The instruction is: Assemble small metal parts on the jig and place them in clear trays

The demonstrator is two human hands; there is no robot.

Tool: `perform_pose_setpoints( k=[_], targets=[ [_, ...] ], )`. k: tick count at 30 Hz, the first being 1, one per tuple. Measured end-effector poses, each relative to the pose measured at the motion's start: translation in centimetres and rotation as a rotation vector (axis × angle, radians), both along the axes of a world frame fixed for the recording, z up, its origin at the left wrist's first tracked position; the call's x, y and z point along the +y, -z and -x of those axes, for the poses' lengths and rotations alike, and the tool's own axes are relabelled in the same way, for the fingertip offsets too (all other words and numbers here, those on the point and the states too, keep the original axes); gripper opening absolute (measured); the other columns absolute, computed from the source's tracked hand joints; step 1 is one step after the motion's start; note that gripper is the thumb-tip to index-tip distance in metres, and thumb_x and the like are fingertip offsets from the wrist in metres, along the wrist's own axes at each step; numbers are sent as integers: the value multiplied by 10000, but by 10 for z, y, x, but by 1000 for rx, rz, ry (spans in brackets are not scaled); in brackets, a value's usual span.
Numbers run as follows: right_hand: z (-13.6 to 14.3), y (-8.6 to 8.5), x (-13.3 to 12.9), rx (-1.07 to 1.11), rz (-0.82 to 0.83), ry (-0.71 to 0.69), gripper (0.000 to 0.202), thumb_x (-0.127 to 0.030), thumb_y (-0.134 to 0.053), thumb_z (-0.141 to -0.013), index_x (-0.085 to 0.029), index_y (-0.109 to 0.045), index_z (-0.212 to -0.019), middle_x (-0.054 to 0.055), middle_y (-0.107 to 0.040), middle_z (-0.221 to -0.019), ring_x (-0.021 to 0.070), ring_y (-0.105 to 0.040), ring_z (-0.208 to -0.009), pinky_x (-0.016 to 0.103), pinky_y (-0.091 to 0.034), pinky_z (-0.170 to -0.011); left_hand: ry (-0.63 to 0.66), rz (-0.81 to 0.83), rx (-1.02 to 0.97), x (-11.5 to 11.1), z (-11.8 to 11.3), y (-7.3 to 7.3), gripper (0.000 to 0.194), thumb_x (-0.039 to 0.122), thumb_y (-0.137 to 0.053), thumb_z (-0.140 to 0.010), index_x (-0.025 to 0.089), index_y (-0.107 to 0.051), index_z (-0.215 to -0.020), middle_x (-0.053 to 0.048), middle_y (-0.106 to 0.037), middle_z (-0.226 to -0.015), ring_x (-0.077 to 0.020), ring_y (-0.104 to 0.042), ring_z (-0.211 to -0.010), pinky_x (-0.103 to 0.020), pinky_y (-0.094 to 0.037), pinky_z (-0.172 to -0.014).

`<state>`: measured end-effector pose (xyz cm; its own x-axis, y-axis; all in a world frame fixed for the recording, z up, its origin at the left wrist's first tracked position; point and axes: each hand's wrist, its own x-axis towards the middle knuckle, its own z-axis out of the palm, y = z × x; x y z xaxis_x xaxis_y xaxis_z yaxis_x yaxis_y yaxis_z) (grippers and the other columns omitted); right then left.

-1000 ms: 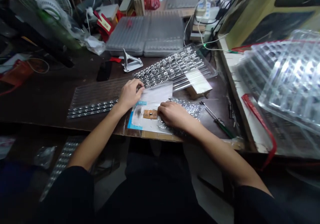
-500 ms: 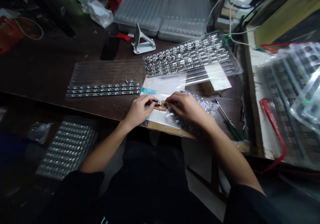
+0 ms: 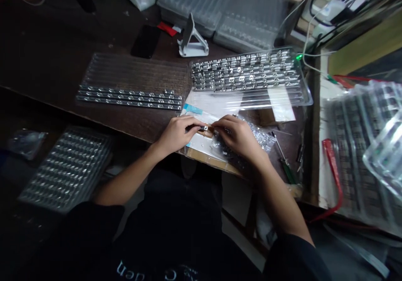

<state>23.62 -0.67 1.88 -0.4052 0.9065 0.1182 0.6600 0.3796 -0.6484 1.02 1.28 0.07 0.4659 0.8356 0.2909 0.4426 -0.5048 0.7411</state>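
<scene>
Between thumb and fingertips, my left hand (image 3: 179, 133) pinches a small shiny metal part (image 3: 204, 128) with a dark side. Close to its right end is my right hand (image 3: 237, 133), fingers curled and tips together; whatever they hold is too small to make out. Under the fingertips lies a small brown block (image 3: 205, 133) on a white sheet (image 3: 216, 105) with blue tape. Beneath and beside my right hand is a clear plastic bag (image 3: 259, 132) with small shiny bits. To the left, a clear ridged tray (image 3: 132, 78) holds rows of similar metal parts.
A second tray full of metal parts (image 3: 248, 73) lies behind the hands, its corner by a small box (image 3: 281, 105). A green-handled screwdriver (image 3: 286, 168), phone (image 3: 146, 41) and white stand (image 3: 193, 42) lie around. Stacked trays (image 3: 67, 168) sit lower left; more trays (image 3: 354, 147) are at right.
The camera view has shifted and turned slightly. My hands stay close together over the brown block, and the metal part in my left hand now sits nearer the right fingertips.
</scene>
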Motion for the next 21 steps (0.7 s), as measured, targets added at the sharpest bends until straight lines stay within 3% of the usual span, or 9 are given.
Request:
perform_pose_setpoints(
  k=[13, 18, 21],
  targets=[
    [7, 6, -3, -105, -38, 48, 212, -232, -532, -975, -215, -738, -1021, 90, -733, -982, 222, -677, -879, 335, -516, -788, 24, -14, -35, -2, -2, 10, 206, 71, -607, -897, 194, -753, -974, -44, -759, -972, -194, -698, -922, -329, -544, -844],
    [13, 9, -1, -119, -99, 29, 234, -197, -489, -986, -200, -721, -1021, 105, -707, -995, 224, -655, -900, 336, -512, -815, -137, -40, -93, -4, -1, 8, 222, 36, -556, -905, 174, -723, -953, -43, -749, -960, -186, -687, -931, -318, -525, -854],
    [19, 9, -2, -138, -117, -37, 242, -222, -477, -1005, -198, -716, -1037, 104, -696, -998, 218, -643, -914, 324, -505, -831, -158, -84, 6, -8, 3, 8, 200, 64, -557, -924, 174, -717, -975, -48, -747, -986, -205, -668, -952, -346, -506, -885]
  ],
)
